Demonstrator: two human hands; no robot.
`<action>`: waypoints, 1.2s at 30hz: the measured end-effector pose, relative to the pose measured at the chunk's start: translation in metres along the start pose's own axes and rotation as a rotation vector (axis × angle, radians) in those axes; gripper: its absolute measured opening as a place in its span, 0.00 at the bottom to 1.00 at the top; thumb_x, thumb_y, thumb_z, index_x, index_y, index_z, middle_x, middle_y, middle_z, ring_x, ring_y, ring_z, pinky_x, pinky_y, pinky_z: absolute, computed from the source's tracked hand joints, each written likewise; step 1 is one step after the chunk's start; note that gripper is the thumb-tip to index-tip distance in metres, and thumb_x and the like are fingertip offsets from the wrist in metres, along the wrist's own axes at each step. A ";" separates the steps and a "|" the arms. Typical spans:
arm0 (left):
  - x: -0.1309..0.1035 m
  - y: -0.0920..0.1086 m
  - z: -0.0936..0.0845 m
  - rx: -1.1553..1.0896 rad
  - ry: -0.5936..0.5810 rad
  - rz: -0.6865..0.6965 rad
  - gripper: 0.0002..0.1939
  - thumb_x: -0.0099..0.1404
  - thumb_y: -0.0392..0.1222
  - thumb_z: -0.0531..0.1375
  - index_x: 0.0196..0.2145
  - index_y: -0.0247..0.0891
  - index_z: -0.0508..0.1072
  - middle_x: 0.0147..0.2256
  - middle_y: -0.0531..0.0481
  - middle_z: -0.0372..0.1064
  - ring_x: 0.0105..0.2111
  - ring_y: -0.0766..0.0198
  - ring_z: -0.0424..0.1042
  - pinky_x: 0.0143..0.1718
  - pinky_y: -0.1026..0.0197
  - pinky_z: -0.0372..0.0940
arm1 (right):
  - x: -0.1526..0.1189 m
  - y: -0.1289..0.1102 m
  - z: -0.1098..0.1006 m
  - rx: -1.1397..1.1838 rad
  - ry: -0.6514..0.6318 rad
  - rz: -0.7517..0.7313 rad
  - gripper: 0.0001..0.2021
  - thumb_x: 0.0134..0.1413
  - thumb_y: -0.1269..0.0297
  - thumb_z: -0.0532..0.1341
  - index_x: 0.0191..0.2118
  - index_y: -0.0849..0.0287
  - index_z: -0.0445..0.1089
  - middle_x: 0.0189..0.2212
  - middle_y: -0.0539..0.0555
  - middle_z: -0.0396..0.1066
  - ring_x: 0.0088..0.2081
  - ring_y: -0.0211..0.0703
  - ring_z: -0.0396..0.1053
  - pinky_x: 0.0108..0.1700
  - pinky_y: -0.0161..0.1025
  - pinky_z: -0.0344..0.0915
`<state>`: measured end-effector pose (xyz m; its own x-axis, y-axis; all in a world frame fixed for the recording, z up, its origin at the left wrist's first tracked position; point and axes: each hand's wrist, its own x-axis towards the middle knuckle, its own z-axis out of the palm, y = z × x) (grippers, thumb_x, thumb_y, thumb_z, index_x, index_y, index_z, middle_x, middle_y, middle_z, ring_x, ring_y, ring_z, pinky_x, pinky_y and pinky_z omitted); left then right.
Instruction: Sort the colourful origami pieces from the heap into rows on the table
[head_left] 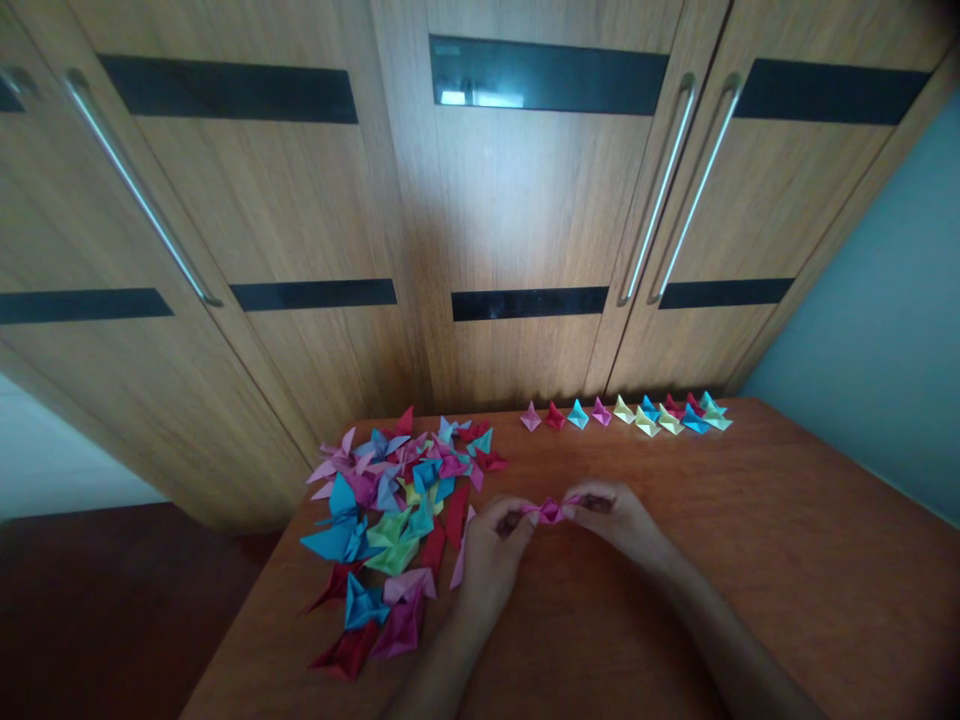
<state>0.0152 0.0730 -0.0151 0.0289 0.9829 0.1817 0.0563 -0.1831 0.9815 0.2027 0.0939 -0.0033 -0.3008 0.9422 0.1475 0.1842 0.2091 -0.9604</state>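
Between my two hands, just above the wooden table (570,620), is a small magenta folded-paper boat (551,512). My left hand (499,545) pinches its left tip between thumb and fingers. The right tip is pinched the same way by my right hand (619,520). Close to the left of my left hand lies a heap of coloured folded-paper pieces, among them a green paper boat (394,540), a blue paper boat (365,603) and a red paper piece (455,515). A pale pink paper piece (463,550) lies partly behind my left hand.
Along the table's back edge stands a row of small paper boats, including a pink one (531,417), a cyan one (577,414) and a yellow one (647,422). A wooden wardrobe (510,220) with metal handles rises directly behind the table. A bluish wall (870,330) is at the right.
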 end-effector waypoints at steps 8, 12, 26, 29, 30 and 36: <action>-0.016 -0.006 0.019 -0.092 -0.095 -0.143 0.14 0.63 0.46 0.53 0.39 0.34 0.72 0.29 0.49 0.70 0.25 0.66 0.68 0.27 0.66 0.63 | 0.001 0.021 -0.049 -0.094 0.262 0.060 0.16 0.47 0.50 0.62 0.33 0.61 0.71 0.26 0.52 0.70 0.28 0.38 0.65 0.32 0.34 0.62; -0.025 -0.004 0.025 0.078 -0.277 -0.068 0.13 0.64 0.45 0.52 0.37 0.36 0.73 0.27 0.49 0.72 0.26 0.65 0.70 0.29 0.65 0.62 | 0.000 0.050 -0.086 -0.339 0.650 0.151 0.20 0.49 0.48 0.57 0.37 0.62 0.71 0.30 0.55 0.72 0.32 0.43 0.69 0.34 0.35 0.62; -0.029 0.001 0.021 0.313 -0.370 0.082 0.13 0.63 0.37 0.50 0.37 0.38 0.74 0.29 0.50 0.74 0.30 0.63 0.71 0.33 0.64 0.61 | 0.048 0.064 -0.095 -1.054 0.564 0.723 0.24 0.55 0.47 0.49 0.49 0.55 0.68 0.40 0.64 0.71 0.43 0.57 0.70 0.40 0.49 0.65; -0.029 0.001 0.021 0.325 -0.377 0.079 0.13 0.63 0.38 0.50 0.37 0.38 0.74 0.29 0.50 0.74 0.30 0.63 0.71 0.33 0.64 0.61 | 0.055 0.066 -0.098 -1.073 0.548 0.706 0.23 0.56 0.48 0.48 0.49 0.55 0.67 0.42 0.65 0.70 0.44 0.59 0.69 0.41 0.51 0.64; -0.029 0.001 0.021 0.329 -0.380 0.076 0.13 0.63 0.38 0.50 0.37 0.38 0.74 0.29 0.49 0.74 0.30 0.63 0.71 0.33 0.64 0.61 | 0.056 0.067 -0.099 -1.074 0.545 0.704 0.23 0.56 0.48 0.48 0.49 0.56 0.67 0.42 0.65 0.70 0.44 0.59 0.69 0.41 0.51 0.64; -0.030 -0.002 0.021 0.334 -0.379 0.080 0.13 0.63 0.39 0.50 0.39 0.39 0.74 0.30 0.49 0.74 0.31 0.62 0.71 0.33 0.64 0.62 | 0.059 0.070 -0.103 -1.072 0.548 0.708 0.22 0.55 0.48 0.49 0.47 0.57 0.68 0.41 0.64 0.70 0.44 0.59 0.68 0.41 0.50 0.64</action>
<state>0.0356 0.0438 -0.0235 0.4022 0.9014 0.1604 0.3532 -0.3144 0.8812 0.2946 0.1909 -0.0377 0.5104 0.8596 0.0244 0.8337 -0.4876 -0.2592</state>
